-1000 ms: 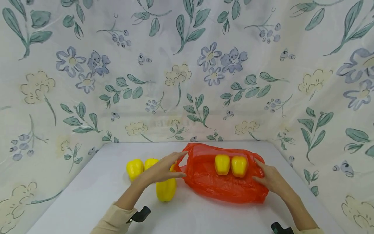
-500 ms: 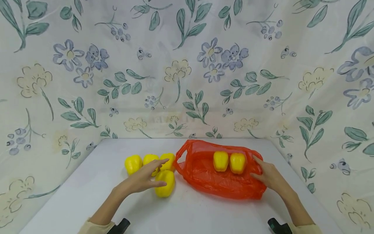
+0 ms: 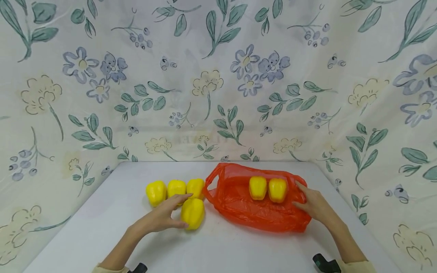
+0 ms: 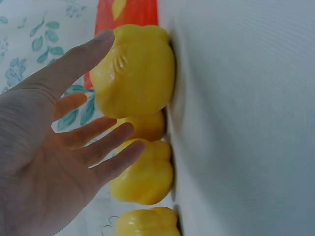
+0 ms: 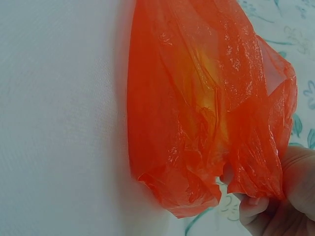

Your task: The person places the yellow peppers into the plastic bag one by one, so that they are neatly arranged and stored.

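Observation:
My left hand [image 3: 159, 217] is around the nearest yellow bell pepper [image 3: 193, 214], fingers spread and thumb near its front. In the left wrist view the thumb overlaps that pepper's edge, while the fingers stay loosely extended over the peppers behind. A red plastic bag [image 3: 252, 218] lies on its side to the right, its mouth edge toward the back and one handle loop facing left. Two yellow bell peppers [image 3: 278, 190] show within the bag's outline. At the bag's right end my right hand [image 3: 316, 205] grips the plastic; the right wrist view shows thumb and curled fingers pinching a gathered fold [image 5: 256, 172].
Behind the nearest pepper stand three more yellow bell peppers in a row, the leftmost pepper [image 3: 156, 193] farthest from the bag. Everything lies on a white table [image 3: 225, 252]. A cloth printed with leaves and flowers [image 3: 208, 94] hangs behind and around the table.
My left hand has moved left from the bag's handle, then lowered to the nearest pepper. The bag's handle loop stands free. My right hand stays at the bag's right end.

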Demonstrator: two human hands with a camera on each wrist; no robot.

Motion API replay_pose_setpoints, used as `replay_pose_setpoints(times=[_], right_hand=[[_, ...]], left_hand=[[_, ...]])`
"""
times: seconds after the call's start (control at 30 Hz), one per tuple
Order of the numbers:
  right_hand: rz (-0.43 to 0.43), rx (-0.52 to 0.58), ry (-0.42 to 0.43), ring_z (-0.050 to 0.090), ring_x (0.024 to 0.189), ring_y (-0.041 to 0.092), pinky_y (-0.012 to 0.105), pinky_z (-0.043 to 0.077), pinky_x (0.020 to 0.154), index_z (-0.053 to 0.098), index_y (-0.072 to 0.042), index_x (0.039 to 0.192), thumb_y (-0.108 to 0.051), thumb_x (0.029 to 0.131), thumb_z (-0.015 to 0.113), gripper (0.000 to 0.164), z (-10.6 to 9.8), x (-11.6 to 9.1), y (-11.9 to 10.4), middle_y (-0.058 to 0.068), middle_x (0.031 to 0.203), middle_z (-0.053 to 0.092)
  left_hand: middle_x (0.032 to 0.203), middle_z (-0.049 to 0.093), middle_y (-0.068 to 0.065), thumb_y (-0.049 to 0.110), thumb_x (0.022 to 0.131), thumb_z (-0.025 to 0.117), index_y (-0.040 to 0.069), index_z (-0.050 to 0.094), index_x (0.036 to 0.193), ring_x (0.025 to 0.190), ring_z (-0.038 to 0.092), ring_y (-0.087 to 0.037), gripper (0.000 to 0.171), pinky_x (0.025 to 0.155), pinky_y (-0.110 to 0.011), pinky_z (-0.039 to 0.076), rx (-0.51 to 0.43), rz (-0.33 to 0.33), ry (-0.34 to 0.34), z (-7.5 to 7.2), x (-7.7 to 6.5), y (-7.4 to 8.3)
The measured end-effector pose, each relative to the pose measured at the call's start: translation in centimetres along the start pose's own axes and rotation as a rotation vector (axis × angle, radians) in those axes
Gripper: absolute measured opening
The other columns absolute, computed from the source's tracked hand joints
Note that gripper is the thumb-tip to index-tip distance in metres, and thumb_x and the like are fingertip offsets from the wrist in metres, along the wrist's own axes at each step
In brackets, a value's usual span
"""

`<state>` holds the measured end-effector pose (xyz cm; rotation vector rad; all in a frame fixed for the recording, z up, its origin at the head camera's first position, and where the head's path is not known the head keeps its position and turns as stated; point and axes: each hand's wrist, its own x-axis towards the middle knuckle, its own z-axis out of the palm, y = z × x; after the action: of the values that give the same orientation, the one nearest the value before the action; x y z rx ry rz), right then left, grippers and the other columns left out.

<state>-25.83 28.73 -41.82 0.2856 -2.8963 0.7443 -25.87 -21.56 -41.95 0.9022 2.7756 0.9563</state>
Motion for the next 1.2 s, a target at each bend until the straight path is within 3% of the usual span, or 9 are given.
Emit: replay_pose_setpoints(times=[0.2,0.43,0.77,1.03,1.2], right_hand=[[0.002,-0.005,-0.003,0.061,0.099,0.034,0.044,0.060,0.080,0.034,0.006,0.147,-0.015,0.083,0.077,0.080,-0.1,0.0,0.1,0.032,0.128,0.057],[-0.007,0.016,-0.003,0.061,0.094,0.030,0.039,0.061,0.075,0.034,0.005,0.148,-0.015,0.083,0.077,0.080,-0.5,0.1,0.1,0.032,0.126,0.058],[0.002,0.014,-0.002,0.061,0.101,0.038,0.043,0.061,0.078,0.034,0.006,0.147,-0.014,0.083,0.077,0.080,-0.2,-0.2,0.0,0.032,0.127,0.058],[0.008,0.021,-0.002,0.062,0.097,0.032,0.041,0.061,0.077,0.034,0.005,0.147,-0.014,0.083,0.077,0.080,-0.2,-0.3,-0.1,0.031,0.126,0.058],[0.003,0.015,0.004,0.061,0.100,0.035,0.042,0.061,0.077,0.035,0.006,0.147,-0.015,0.083,0.077,0.079,-0.3,-0.3,-0.1,0.032,0.127,0.058]], left_hand=[[0.145,0.048,-0.007,0.040,0.076,0.083,0.017,0.038,0.150,0.125,0.051,-0.028,0.089,0.098,-0.050,0.052,-0.041,-0.033,-0.029,0.8,0.3,-0.6],[0.138,0.051,-0.003,0.040,0.074,0.084,0.020,0.037,0.150,0.115,0.050,-0.020,0.091,0.093,-0.041,0.056,-0.015,-0.024,-0.039,1.1,0.5,-0.8],[0.138,0.051,-0.006,0.037,0.076,0.084,0.020,0.037,0.150,0.111,0.051,-0.020,0.089,0.090,-0.037,0.057,-0.029,-0.002,-0.047,1.3,0.4,-0.9],[0.137,0.051,-0.008,0.034,0.077,0.084,0.018,0.037,0.150,0.113,0.052,-0.024,0.089,0.090,-0.040,0.057,-0.054,0.008,-0.054,1.3,0.3,-0.9],[0.137,0.051,-0.004,0.035,0.077,0.083,0.020,0.036,0.150,0.113,0.052,-0.021,0.089,0.091,-0.037,0.057,-0.048,-0.005,-0.057,1.3,0.3,-0.9]])
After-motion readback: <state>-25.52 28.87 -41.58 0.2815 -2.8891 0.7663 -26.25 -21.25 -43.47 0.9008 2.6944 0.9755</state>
